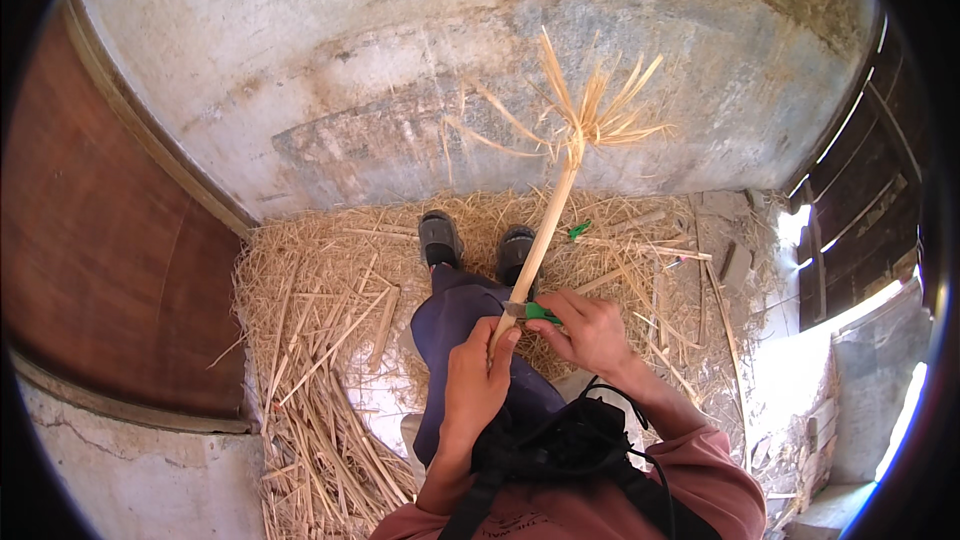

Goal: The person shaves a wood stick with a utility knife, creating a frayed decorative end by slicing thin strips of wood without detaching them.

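A pale bamboo or wooden stick point(548, 230) slants up and away from my lap, its far end split into a spray of thin curled shavings point(595, 120). My left hand point(474, 380) is wrapped round the near end, with the thumb along the stick. Just above that thumb, a knife with a green handle point(541, 313) has its short metal blade point(515, 309) laid across the stick. My right hand point(592, 330) grips the green handle, fingers closed. The near tip of the stick is partly hidden in my left hand.
Straw-like shavings point(300, 230) cover the floor around my shoes point(438, 238), and loose strips point(335, 440) pile up at the lower left. A small green object point(578, 230) lies beyond my knees. A stained wall point(400, 70) stands ahead, a brown panel point(120, 230) at left.
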A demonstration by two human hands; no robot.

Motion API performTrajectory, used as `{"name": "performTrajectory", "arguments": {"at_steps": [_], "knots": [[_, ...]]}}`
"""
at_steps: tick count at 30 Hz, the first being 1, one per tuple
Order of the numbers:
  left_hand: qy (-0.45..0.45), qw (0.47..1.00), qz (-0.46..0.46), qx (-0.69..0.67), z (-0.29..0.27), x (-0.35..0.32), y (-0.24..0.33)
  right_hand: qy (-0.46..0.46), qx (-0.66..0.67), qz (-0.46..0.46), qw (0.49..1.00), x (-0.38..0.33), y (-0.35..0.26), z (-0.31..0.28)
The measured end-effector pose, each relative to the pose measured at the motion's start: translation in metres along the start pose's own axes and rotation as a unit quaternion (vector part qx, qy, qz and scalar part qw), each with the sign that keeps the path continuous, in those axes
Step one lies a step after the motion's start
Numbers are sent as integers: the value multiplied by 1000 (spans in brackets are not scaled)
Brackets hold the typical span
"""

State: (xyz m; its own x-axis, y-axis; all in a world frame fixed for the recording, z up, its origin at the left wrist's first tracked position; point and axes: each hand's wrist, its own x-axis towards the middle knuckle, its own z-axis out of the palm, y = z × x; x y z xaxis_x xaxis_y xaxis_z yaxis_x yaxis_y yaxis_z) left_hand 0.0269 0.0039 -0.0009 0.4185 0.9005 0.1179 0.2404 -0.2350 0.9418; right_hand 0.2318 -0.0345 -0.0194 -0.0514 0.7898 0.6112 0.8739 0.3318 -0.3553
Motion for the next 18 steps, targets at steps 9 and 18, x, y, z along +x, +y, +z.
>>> {"name": "performTrajectory", "arguments": {"at_steps": [9, 18], "knots": [[33, 998, 12, 50, 1, -4, 12, 44, -24, 61, 997, 14, 12, -15], [7, 999, -8, -42, 3, -4, 6, 1, -8, -7, 1000, 4, 6, -15]]}}
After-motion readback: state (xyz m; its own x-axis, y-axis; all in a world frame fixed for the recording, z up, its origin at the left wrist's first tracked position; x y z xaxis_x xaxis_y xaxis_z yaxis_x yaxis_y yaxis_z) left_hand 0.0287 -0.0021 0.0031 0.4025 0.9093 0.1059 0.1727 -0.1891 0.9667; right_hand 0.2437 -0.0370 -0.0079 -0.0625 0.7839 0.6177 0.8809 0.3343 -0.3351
